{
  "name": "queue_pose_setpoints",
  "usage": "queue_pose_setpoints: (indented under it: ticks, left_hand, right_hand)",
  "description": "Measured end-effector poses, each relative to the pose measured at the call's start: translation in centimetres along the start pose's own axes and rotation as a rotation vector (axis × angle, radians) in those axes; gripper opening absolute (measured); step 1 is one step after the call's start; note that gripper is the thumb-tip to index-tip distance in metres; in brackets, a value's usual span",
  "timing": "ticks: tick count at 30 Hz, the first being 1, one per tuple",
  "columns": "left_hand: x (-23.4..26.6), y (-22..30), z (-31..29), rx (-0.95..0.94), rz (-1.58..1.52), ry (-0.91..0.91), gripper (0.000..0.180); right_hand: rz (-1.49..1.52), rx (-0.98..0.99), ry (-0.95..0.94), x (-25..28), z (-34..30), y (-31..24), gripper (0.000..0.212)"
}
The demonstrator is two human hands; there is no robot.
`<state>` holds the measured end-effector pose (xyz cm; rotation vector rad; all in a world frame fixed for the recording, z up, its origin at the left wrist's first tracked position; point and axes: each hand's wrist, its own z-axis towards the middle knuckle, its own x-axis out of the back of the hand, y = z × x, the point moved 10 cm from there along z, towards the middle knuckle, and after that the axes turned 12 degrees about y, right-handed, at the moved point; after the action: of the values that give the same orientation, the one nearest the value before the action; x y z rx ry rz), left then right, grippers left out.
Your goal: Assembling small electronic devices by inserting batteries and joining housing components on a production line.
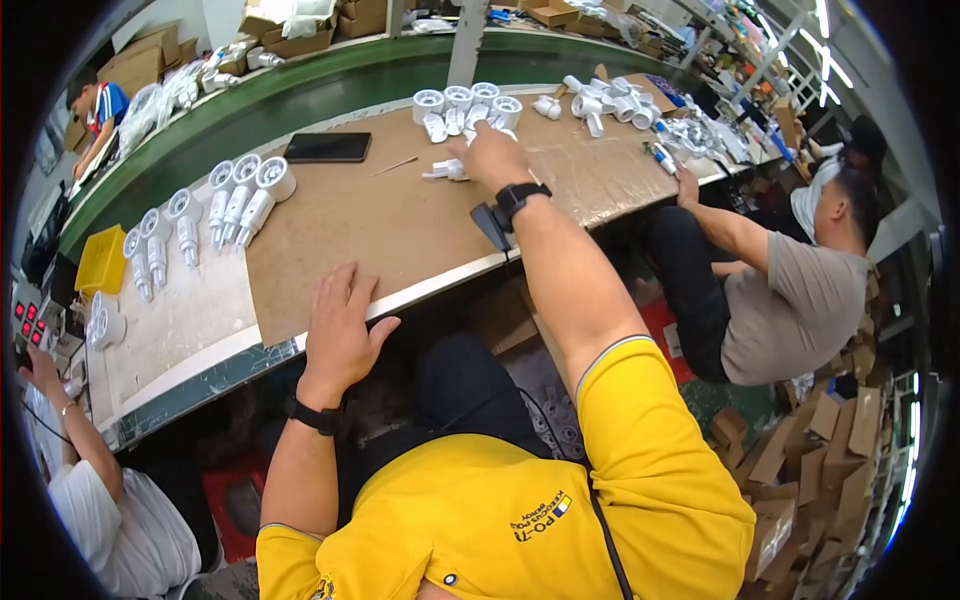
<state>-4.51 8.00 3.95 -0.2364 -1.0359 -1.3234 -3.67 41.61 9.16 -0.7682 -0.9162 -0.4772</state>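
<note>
My right hand reaches across the table to a cluster of white fittings with round cup-shaped heads. Its fingers are curled on a white fitting at the front of the cluster; the back of the hand hides much of it. Just below the hand, a small white part lies on the brown board. My left hand rests flat on the board's near edge, fingers stretched out and holding nothing. To the left stand several white fittings with round heads and narrow stems, set in rows.
A black phone and a thin stick lie on the board. More white parts are heaped at far right. A yellow bin stands at far left. Co-workers sit at both sides; a green conveyor runs behind.
</note>
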Motion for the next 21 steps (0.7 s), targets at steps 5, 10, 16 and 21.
queue_pose_setpoints:
  ticks: [5,10,16,21]
  left_hand:
    - [0.2,0.6,0.0,-0.031,-0.039,0.039,0.058]
    - [0.4,-0.1,0.1,-0.031,-0.054,0.025,0.057]
    - [0.3,-0.5,0.3,-0.018,-0.068,0.019,0.054]
    - [-1.5,-1.1,3.4,0.16,-0.178,-0.184,0.055]
  right_hand:
    - [0.154,-0.038,-0.056,-2.2,0.9,5.9,0.053]
    - [0.965,-0.404,0.033,-1.7,-5.1,11.1,0.037]
    - [1.291,-0.31,0.12,-0.1,-7.1,12.4,0.042]
    - [1.294,-0.103,0.087,0.9,-6.2,9.9,0.039]
